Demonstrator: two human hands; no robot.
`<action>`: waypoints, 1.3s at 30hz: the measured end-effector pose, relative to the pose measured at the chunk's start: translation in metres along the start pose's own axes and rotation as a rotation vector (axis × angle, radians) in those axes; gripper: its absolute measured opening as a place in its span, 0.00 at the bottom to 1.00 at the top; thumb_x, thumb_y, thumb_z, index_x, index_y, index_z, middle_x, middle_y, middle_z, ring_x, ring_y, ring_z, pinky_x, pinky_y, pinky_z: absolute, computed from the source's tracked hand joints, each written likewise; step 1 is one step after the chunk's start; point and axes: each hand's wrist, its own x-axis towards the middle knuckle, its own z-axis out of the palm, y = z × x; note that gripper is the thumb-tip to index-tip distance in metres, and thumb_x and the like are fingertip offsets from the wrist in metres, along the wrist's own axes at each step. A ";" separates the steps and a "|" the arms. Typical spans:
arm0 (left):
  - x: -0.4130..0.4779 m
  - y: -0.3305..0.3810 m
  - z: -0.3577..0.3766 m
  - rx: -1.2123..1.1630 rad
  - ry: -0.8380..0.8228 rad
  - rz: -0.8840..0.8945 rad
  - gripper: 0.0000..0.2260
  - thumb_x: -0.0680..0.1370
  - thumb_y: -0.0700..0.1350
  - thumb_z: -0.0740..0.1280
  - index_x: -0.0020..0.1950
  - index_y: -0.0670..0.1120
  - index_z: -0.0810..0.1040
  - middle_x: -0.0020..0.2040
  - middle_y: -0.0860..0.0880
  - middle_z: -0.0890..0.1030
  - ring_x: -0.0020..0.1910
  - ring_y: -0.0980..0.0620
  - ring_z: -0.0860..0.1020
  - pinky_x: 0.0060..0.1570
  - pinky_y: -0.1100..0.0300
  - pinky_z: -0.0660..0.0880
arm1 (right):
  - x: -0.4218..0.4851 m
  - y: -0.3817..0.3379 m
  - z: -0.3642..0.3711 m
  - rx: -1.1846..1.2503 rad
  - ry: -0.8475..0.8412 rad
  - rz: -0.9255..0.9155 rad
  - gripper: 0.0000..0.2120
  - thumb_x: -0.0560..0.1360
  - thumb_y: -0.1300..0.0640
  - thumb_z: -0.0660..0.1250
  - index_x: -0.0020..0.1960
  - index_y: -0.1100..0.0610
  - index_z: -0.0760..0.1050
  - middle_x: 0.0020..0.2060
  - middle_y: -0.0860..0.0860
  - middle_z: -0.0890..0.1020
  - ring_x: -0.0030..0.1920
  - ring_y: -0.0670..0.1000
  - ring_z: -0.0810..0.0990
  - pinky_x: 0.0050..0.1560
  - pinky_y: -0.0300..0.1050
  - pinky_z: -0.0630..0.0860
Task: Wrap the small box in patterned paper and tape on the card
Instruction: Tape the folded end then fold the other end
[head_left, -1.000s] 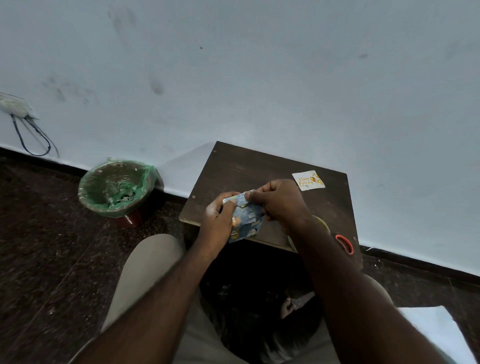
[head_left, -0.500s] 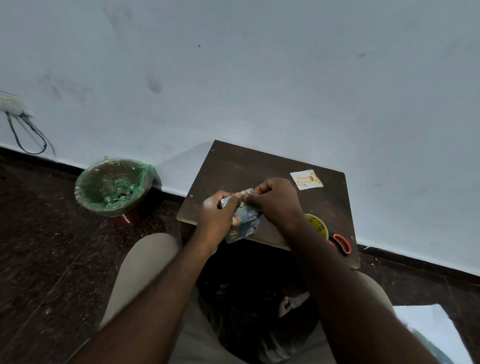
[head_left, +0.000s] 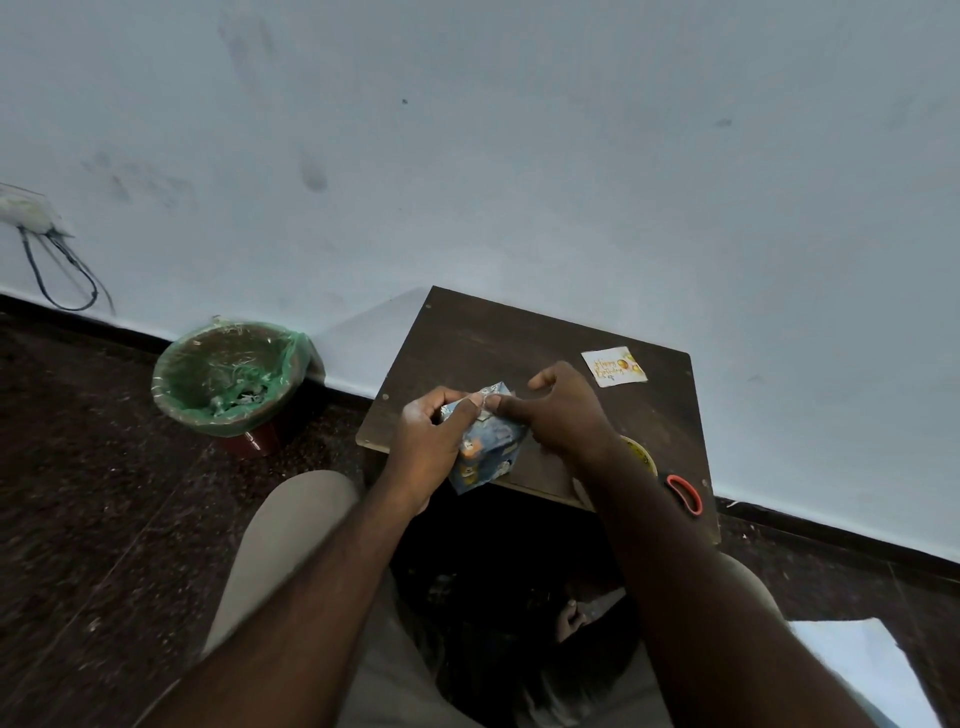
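A small box (head_left: 488, 454) covered in blue patterned paper is held above the near edge of a small dark wooden table (head_left: 498, 343). My left hand (head_left: 431, 447) grips the box from its left side, thumb on the top fold. My right hand (head_left: 563, 410) pinches the paper at the box's top edge, where its fingertips meet my left thumb. A white greeting card (head_left: 614, 367) with yellow lettering lies flat on the table's far right part, apart from both hands.
A yellow tape roll (head_left: 640, 453) and red-handled scissors (head_left: 685, 493) lie on the table's right near corner, partly behind my right forearm. A bin with a green liner (head_left: 231, 382) stands on the floor to the left. White paper (head_left: 857, 670) lies at the lower right.
Both hands have stayed on the box and shifted slightly up and left together. My right fingers have moved from covering the top to pinching the top edge, showing more of the box.
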 end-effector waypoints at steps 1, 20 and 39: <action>0.000 -0.001 0.000 0.007 -0.003 0.001 0.07 0.78 0.46 0.71 0.41 0.45 0.81 0.34 0.50 0.83 0.35 0.54 0.82 0.36 0.57 0.77 | 0.000 0.001 -0.001 0.042 -0.050 0.020 0.18 0.69 0.51 0.79 0.47 0.59 0.73 0.38 0.53 0.80 0.30 0.47 0.74 0.25 0.41 0.70; 0.000 -0.001 0.001 -0.006 0.027 0.029 0.07 0.78 0.44 0.71 0.41 0.42 0.81 0.32 0.52 0.81 0.33 0.57 0.79 0.34 0.61 0.75 | -0.001 0.016 0.010 -0.109 0.224 -0.279 0.09 0.77 0.51 0.70 0.42 0.54 0.83 0.35 0.46 0.84 0.37 0.44 0.82 0.39 0.45 0.79; 0.001 -0.006 0.003 -0.013 -0.011 -0.019 0.13 0.83 0.50 0.64 0.46 0.47 0.84 0.42 0.44 0.86 0.41 0.48 0.83 0.48 0.49 0.79 | -0.022 0.031 0.015 0.003 0.090 -0.247 0.21 0.81 0.47 0.64 0.31 0.53 0.76 0.25 0.42 0.77 0.25 0.41 0.74 0.29 0.38 0.69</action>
